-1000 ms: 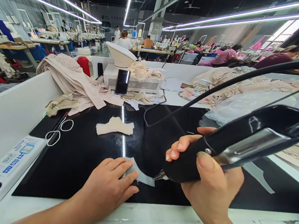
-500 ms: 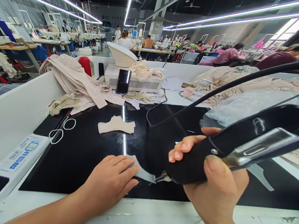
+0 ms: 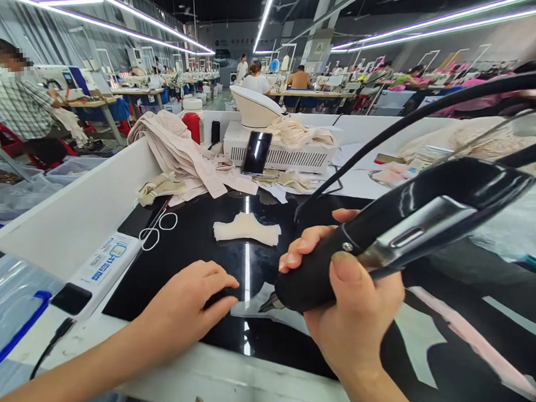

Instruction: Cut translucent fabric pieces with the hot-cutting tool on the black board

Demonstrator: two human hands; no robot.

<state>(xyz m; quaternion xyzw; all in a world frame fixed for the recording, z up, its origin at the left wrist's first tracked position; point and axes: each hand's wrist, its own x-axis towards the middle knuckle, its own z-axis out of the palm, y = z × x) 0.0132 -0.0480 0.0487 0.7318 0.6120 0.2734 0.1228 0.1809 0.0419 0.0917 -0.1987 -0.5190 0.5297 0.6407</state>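
Note:
My right hand (image 3: 356,311) is wrapped around a black corded hand tool (image 3: 319,274) with a silver lever along its side. Its pointed metal tip (image 3: 269,304) is over a thin whitish translucent cut piece (image 3: 253,304), which lies on the shiny black work surface (image 3: 163,282). Part of that piece is hidden behind the tool and my right hand. My left hand (image 3: 190,304) is just left of the piece, thumb and fingers apart with a gap between them. Beyond the tool tip, a cream shaped stack of fabric (image 3: 247,229) lies flat.
A phone (image 3: 256,153) leans against a white vented box (image 3: 292,150). Beige fabric strips (image 3: 182,152) are heaped at the back left. A white power bank (image 3: 96,271) and a looped white cord (image 3: 160,231) lie left. Pale and pink cut pieces (image 3: 475,339) lie right. The tool's black cable (image 3: 374,141) arches across.
The view has swung left. My left hand has come up from lying flat on the whitish piece, its thumb and fingers now apart. The tool's tip has moved from the piece's end onto it.

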